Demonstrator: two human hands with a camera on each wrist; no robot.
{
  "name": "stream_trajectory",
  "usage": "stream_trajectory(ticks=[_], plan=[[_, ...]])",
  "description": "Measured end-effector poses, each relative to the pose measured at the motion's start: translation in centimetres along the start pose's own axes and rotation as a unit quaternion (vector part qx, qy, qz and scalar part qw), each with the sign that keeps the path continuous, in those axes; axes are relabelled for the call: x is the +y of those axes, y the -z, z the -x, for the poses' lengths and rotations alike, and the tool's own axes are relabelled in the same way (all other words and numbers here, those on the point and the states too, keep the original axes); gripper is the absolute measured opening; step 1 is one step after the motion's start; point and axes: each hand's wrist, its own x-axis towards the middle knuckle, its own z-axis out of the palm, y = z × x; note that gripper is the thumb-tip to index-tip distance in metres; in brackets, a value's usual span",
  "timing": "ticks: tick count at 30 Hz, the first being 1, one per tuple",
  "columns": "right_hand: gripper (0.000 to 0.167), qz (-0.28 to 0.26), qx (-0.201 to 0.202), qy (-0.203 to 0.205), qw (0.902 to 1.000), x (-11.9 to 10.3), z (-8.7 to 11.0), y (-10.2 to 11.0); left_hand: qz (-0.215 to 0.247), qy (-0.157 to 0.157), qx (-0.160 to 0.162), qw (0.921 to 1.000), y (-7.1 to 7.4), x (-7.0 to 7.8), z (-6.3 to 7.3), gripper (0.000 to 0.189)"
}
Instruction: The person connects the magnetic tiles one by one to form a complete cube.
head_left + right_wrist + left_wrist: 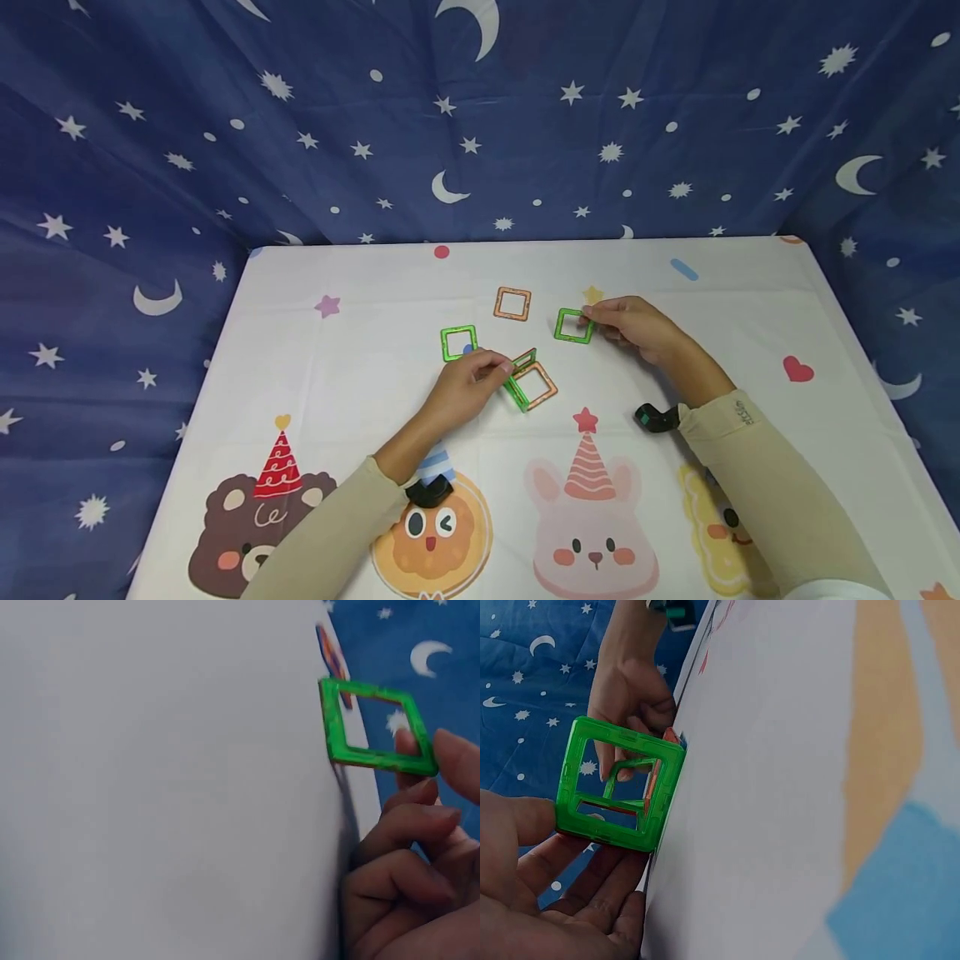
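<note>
My left hand [467,385] pinches a green square magnetic tile [630,736] between thumb and fingers. This tile stands on edge along the left side of an orange square tile [550,377] lying flat on the table. Another green tile [534,357] rises at the orange tile's far side. To the right, my right hand [636,325] grips a green square tile [382,760] by one corner, thumb against fingers. In the right wrist view this tile is tilted, close over the white cloth.
A loose green tile [444,343] lies just beyond my left hand. Farther back lies an orange tile [512,317]. The white tablecloth [360,367] carries printed cartoon figures, and a blue star-patterned curtain [510,125] hangs behind the table's far edge.
</note>
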Motion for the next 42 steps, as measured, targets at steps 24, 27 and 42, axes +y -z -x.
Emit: stream_trajectory(ticks=[24, 27, 42], plan=[[0.035, -0.039, -0.086, 0.017, 0.9954, 1.3, 4.7, -4.8, -0.014, -0.015, 0.006, 0.9998, -0.3, -0.2, -0.1, 0.025], [0.033, -0.028, -0.078, 0.027, 0.9962, 1.1, 5.1, -5.3, -0.017, -0.019, 0.004, 0.9997, -0.4, -0.3, 0.0, 0.026], [0.027, 0.031, 0.0, 0.089, 0.9955, 0.0, 6.3, -7.8, -0.024, -0.043, 0.004, 0.9988, -0.1, 0.0, 0.2, 0.027]])
